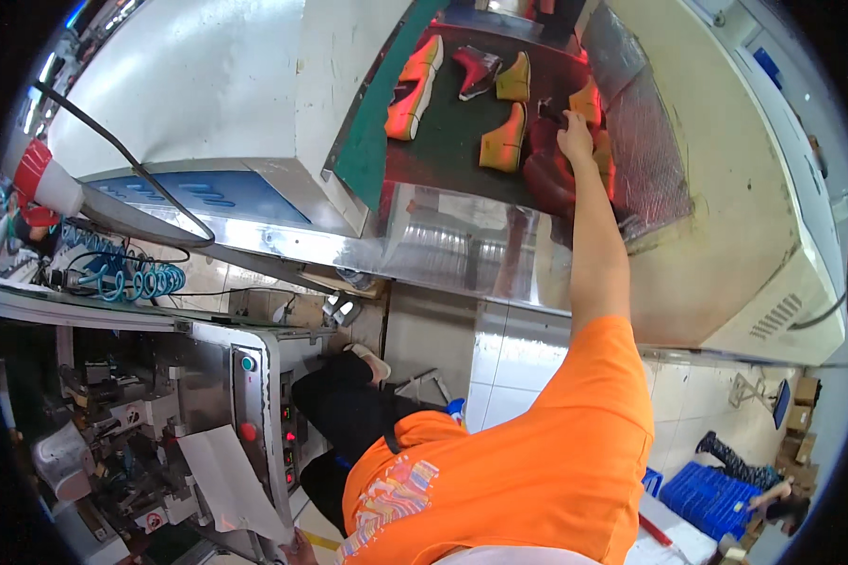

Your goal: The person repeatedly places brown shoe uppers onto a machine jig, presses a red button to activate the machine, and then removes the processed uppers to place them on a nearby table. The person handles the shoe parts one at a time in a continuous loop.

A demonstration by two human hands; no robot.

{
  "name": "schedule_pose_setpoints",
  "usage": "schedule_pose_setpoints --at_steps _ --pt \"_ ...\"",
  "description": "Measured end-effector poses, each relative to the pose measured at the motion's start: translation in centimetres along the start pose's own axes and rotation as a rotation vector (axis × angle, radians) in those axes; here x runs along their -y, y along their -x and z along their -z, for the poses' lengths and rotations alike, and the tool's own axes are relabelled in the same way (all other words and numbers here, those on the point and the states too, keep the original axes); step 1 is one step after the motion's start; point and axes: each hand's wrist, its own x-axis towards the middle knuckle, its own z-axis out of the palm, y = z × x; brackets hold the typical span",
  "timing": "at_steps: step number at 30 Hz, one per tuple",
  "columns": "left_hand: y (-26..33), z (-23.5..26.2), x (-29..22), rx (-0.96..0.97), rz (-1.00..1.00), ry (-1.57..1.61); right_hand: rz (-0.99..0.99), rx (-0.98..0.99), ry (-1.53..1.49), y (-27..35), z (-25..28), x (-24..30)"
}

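The right hand (575, 135) reaches far out along the straight arm to the conveyor belt (443, 151), a dark green band running out of a heated tunnel between the grey machine housings. It rests, fingers curled downward, on a dark red shoe piece (548, 155) at about the 1 o'clock part of the view; whether the fingers actually pinch it or only touch it, I cannot tell, as the back of the hand hides them. The left hand (297, 549) barely shows at the lower edge near 7 o'clock, beside a sheet of white paper (226, 480) on a control cabinet (254, 395); its state cannot be told.

Around the red piece lie more shoe parts: an orange shoe with a pale sole (415, 89) at 10 o'clock of the hand, a dark maroon upper (476, 71) and two mustard-yellow uppers (504, 141) between them, and an orange upper (586, 102) just beside the fingers.

By its look the red piece is light and soft in the upper, stiffer toward the sole, and probably warm and perhaps tacky from the tunnel. I judge the collar or heel the best place to grip, with thumb inside and fingers outside, since the sides would fold and the sole edge may carry glue.
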Motion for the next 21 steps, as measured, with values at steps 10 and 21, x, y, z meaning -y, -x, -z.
schedule_pose_setpoints --at_steps 10,21 --pt "-0.7 -1.1 0.0 -0.344 -0.712 0.090 -0.127 0.120 0.195 -1.2 -4.6 -1.0" --pt "-1.9 -0.2 2.5 -0.298 -0.678 -0.202 0.289 -0.674 -0.515 0.3 12.0 12.2"
